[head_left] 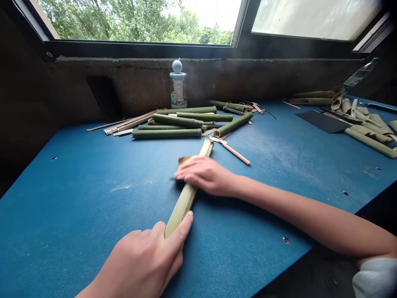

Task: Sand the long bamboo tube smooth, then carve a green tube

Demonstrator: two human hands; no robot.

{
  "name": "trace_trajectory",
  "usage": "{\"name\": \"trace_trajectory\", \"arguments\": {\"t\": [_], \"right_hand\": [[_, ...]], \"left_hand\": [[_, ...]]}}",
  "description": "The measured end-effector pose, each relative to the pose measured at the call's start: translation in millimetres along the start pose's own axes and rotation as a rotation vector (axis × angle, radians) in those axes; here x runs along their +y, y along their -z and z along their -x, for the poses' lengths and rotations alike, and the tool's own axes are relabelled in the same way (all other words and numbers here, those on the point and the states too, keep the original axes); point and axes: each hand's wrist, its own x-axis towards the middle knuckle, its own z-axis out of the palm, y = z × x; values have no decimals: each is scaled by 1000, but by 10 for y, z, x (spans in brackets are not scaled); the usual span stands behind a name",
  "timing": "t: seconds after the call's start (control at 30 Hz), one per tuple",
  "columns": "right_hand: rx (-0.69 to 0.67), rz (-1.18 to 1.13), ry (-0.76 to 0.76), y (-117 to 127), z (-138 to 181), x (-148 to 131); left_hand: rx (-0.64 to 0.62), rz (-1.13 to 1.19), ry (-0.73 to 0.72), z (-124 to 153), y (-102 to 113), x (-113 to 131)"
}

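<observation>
A pale, peeled bamboo piece [185, 201] lies slanted on the blue table, its far end beside a wooden-handled knife [235, 154]. My left hand [149, 254] is wrapped round its near end, with the thumb along its right side. Over the upper half, my right hand [203, 174] presses a tan sheet of sandpaper [183, 160] onto the bamboo. The right fingers are slightly blurred and cover most of the sheet. Several green bamboo tubes [169, 133] lie beyond the far end of the piece.
A clear bottle with a light blue lid [178, 87] stands against the wall. At the right are split bamboo pieces [369, 142], a dark flat sheet [322, 121] and a tilted plastic bottle [359, 76]. Thin wooden strips [130, 123] lie left of the tubes. Pale dust [121, 187] marks the blue table [77, 207].
</observation>
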Motion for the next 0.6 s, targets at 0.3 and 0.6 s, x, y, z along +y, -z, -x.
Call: {"name": "trace_trajectory", "arguments": {"t": [0.3, 0.6], "right_hand": [[21, 157, -113, 184, 24, 257], [-8, -11, -7, 76, 39, 77]], "left_hand": [[-6, -411, 37, 83, 7, 152], [-42, -513, 37, 136, -4, 73]]}}
